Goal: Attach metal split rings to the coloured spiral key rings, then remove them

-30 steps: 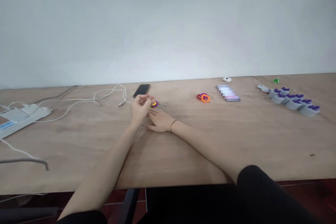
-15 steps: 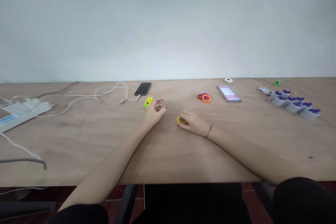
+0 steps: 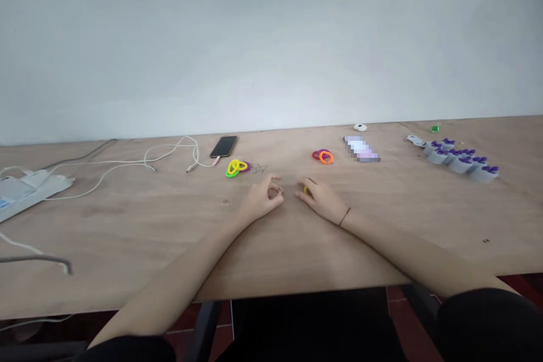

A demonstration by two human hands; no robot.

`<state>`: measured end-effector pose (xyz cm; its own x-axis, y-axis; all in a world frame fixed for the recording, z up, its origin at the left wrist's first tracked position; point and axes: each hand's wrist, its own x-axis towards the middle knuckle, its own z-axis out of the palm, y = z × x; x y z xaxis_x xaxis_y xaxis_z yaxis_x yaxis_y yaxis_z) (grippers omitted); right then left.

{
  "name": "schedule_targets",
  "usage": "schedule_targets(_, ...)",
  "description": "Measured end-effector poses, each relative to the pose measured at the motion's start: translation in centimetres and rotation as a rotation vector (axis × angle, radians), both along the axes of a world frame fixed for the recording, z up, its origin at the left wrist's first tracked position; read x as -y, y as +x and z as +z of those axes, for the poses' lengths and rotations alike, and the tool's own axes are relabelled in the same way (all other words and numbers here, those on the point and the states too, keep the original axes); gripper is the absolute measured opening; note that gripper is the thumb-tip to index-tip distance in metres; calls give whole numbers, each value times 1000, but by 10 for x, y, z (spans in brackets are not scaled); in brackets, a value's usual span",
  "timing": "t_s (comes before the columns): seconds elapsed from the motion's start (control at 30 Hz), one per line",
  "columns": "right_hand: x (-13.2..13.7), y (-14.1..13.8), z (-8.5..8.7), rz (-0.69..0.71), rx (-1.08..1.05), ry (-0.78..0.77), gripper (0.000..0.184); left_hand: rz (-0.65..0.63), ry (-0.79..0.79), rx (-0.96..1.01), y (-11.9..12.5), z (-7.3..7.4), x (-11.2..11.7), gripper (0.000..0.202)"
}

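Note:
My left hand [image 3: 262,199] rests on the wooden table [image 3: 127,226], its fingers pinched round a small metal key ring [image 3: 279,190]. My right hand [image 3: 320,198] lies a little to the right of it, fingers curled over a yellow coil ring [image 3: 305,189] that shows only in part. The two hands are close but apart. Beyond the left hand lie a pile of yellow, green and purple coil rings [image 3: 236,167] and a small heap of metal key rings [image 3: 257,168].
A black phone [image 3: 223,146] with a white cable [image 3: 169,154] lies at the back, and a power strip [image 3: 29,189] at the far left. Red and orange coil rings [image 3: 323,156], a small white disc [image 3: 360,127] and several grey cups with purple tops [image 3: 460,160] stand to the right.
My left hand has drawn back from the heap of key rings toward me with a ring in its fingers. My right hand, holding the yellow coil ring, has shifted slightly.

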<state>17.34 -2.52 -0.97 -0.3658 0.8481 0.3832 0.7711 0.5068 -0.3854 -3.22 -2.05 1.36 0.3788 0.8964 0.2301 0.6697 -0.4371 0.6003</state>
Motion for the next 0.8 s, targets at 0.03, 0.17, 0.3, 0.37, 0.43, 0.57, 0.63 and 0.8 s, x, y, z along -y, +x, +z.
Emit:
schedule_targets(0.03, 2, 1, 1, -3, -4, 15, 35, 5, 2, -5, 0, 0, 0, 42)
schedule_targets(0.17, 10, 7, 1, -54, 32, 49, 44, 6, 14, -17, 1, 2, 1, 42)
schedule_targets(0.3, 12, 10, -5, -99, 90, 40, 26, -2, 23, -38, 2, 2, 2, 41)
schedule_targets(0.37, 13, 9, -5, -100, 117, 31, 23, -15, 27, -44, 2, 2, 2, 42)
schedule_targets(0.43, 14, 7, -3, -84, 149, 37, 21, -30, 30, -49, 3, 2, 3, 43)
schedule_targets(0.57, 16, 4, 3, -25, 228, 70, 20, -39, 30, -76, 4, 2, 4, 44)
schedule_targets(0.63, 16, 4, 7, 15, 258, 68, 19, -46, 23, -85, 5, 2, 5, 44)
schedule_targets(0.8, 19, 4, 13, 83, 139, 43, 22, -80, 36, -91, 6, 2, 6, 44)
